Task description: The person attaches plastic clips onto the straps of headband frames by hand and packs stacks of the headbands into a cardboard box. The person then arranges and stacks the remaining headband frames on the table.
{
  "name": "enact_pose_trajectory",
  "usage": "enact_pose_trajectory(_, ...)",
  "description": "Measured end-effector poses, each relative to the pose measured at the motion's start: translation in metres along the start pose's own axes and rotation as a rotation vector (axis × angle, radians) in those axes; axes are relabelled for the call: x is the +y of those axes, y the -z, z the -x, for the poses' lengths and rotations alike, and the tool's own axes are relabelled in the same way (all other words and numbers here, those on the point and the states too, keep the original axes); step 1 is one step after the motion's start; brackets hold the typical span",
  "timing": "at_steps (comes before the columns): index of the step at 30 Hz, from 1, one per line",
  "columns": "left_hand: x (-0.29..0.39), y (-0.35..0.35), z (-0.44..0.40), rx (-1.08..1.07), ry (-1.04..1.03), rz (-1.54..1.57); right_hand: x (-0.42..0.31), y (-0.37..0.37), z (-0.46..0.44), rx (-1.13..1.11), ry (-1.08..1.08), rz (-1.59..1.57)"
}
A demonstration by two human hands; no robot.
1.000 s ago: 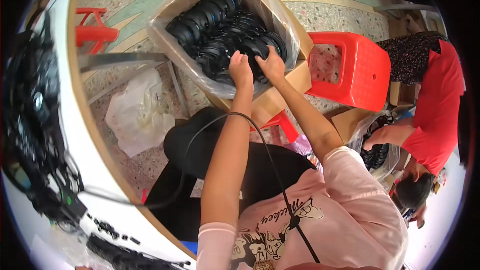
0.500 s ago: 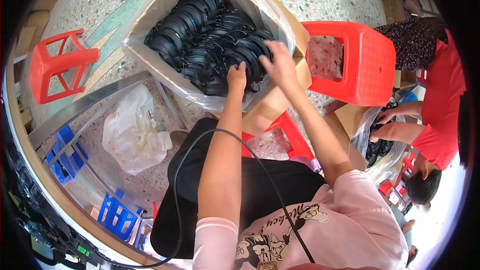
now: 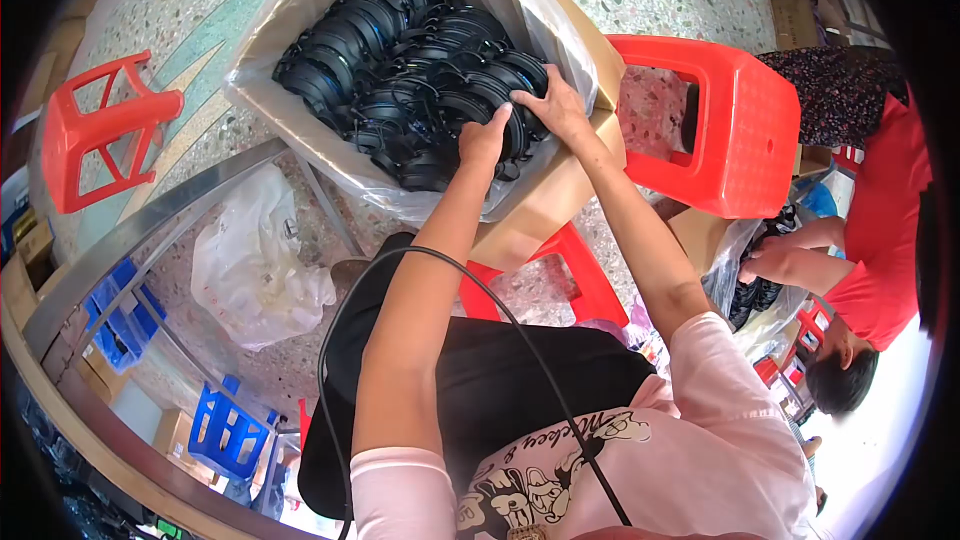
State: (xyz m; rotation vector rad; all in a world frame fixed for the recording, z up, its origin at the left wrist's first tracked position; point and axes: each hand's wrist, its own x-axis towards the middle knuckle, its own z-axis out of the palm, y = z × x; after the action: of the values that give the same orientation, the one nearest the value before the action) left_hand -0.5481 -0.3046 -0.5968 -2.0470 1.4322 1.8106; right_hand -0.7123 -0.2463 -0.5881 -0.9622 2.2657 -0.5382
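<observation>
Rows of black headphones (image 3: 370, 25) fill a cardboard box lined with clear plastic (image 3: 255, 95). At the near right of the rows, my left hand (image 3: 484, 140) has its thumb up and its fingers curled down among the headphones, partly hidden. Just to its right, my right hand (image 3: 560, 108) grips the edge of a pair in the right-hand row, thumb and fingers on either side. Both hands are inside the box, close together.
Under and beside the box stand red plastic stools (image 3: 745, 130); another red stool (image 3: 75, 145) is at left. A metal frame (image 3: 180, 185) and a plastic bag (image 3: 255, 270) lie nearer. At right, a person in red (image 3: 885, 230) works over another box. A black cable (image 3: 480, 285) crosses my lap.
My right hand has come down from just above the headphones onto the right-hand row. My left hand has shifted slightly to the right. The whole view has moved a little.
</observation>
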Motion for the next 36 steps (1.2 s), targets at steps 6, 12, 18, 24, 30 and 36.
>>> enact_pose_trajectory(6,-0.014,0.009,-0.011,-0.044,-0.099,-0.206,-0.007,-0.008,0.012,0.116,0.013,-0.017)
enact_pose_trajectory(12,0.028,0.049,0.028,-0.004,-0.167,-0.354,-0.019,-0.011,0.01,-0.03,0.038,-0.431)
enact_pose_trajectory(18,0.088,0.109,0.03,0.167,-0.259,-0.289,-0.108,0.021,-0.033,-0.033,0.185,-0.341)
enact_pose_trajectory(24,0.147,0.151,-0.014,0.261,-0.294,-0.152,-0.159,0.009,-0.118,0.134,0.375,-0.298)
enact_pose_trajectory(30,0.143,0.148,-0.126,0.339,-0.26,-0.413,-0.163,-0.052,-0.198,0.153,0.307,0.012)
enact_pose_trajectory(36,0.132,0.146,-0.153,0.247,-0.32,-0.302,-0.173,-0.048,-0.181,0.169,0.164,-0.022)
